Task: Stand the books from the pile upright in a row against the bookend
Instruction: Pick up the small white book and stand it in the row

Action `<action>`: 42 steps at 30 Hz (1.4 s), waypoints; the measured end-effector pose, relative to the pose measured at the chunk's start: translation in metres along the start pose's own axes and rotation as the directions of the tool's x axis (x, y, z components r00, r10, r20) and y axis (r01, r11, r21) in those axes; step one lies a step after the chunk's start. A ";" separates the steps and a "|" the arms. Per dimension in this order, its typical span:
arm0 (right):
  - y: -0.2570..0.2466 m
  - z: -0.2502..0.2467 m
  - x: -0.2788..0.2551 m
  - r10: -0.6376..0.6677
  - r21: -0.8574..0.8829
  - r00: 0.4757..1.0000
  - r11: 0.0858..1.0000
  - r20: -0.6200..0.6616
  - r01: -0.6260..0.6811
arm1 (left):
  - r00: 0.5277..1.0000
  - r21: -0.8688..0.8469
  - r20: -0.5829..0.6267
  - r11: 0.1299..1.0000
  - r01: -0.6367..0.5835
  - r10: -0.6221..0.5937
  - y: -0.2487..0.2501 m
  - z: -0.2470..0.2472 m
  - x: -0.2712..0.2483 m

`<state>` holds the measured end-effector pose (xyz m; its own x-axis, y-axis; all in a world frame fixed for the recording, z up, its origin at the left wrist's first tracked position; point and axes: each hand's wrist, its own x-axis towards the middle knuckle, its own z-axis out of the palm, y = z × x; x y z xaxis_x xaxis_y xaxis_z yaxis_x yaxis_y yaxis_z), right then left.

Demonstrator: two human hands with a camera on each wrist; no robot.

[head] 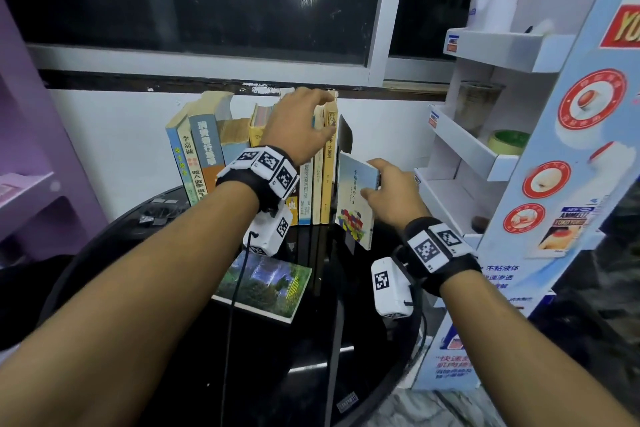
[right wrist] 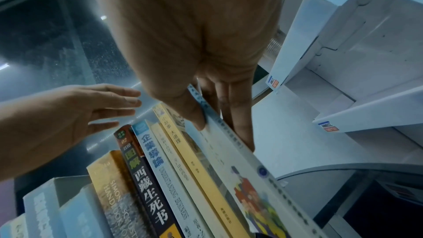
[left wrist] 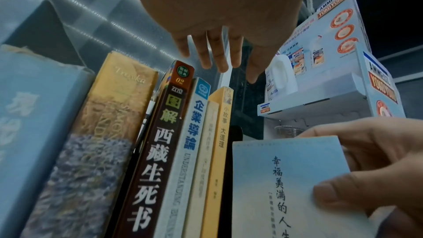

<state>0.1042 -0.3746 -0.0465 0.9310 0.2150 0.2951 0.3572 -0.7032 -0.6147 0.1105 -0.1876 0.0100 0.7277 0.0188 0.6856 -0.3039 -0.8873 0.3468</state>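
The right hand (head: 391,196) pinches a pale blue book (head: 356,199) upright, thumb on its cover, just right of the black bookend (head: 344,137). The left hand (head: 298,125) hovers, fingers spread, over the standing row of books (head: 320,184). Only the head view shows a green book (head: 265,284) lying flat below the left wrist. The shelf rack (head: 485,156) right of the hands holds a tape roll (head: 509,142).

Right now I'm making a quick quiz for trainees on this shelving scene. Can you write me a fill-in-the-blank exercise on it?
1. The light blue book is pinched by the person's ____ hand.
2. The left hand reaches over the ____ of the standing books.
3. One green-covered book lies ____ on the black table.

Missing words: right; tops; flat
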 end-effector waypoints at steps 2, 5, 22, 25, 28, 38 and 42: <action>0.000 0.005 0.006 0.008 -0.029 1.000 1.000 -0.017 -0.008 | 0.999 0.064 0.049 0.998 -0.018 0.015 -0.004 0.002 0.008; -0.002 0.016 0.016 0.016 -0.015 0.998 1.000 -0.062 -0.017 | 0.992 0.136 0.121 0.989 -0.051 0.034 -0.012 0.007 0.017; -0.007 0.066 0.052 -0.011 0.161 1.000 0.987 0.002 0.011 | 0.984 0.224 0.160 0.967 -0.119 0.084 -0.031 0.006 0.027; -0.006 0.068 0.057 -0.011 0.177 0.999 0.984 0.050 0.002 | 0.986 0.211 0.147 0.971 -0.113 0.082 -0.032 0.005 0.025; -0.006 0.066 0.060 -0.025 0.182 0.994 0.983 0.104 0.006 | 0.987 0.215 0.142 0.971 -0.103 0.073 -0.032 0.006 0.024; 0.002 0.068 0.065 -0.096 0.149 0.981 0.986 0.168 0.071 | 0.989 0.222 0.134 0.971 -0.085 0.056 -0.032 0.007 0.023; 0.004 0.069 0.066 -0.096 0.152 0.980 0.986 0.172 0.070 | 0.989 0.222 0.134 0.971 -0.091 0.063 -0.033 0.008 0.023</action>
<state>0.1719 -0.3166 -0.0795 0.8912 0.3954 0.2224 0.4290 -0.5751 -0.6966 0.1421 -0.1620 0.0092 0.7829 -0.0986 0.6142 -0.2250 -0.9654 0.1319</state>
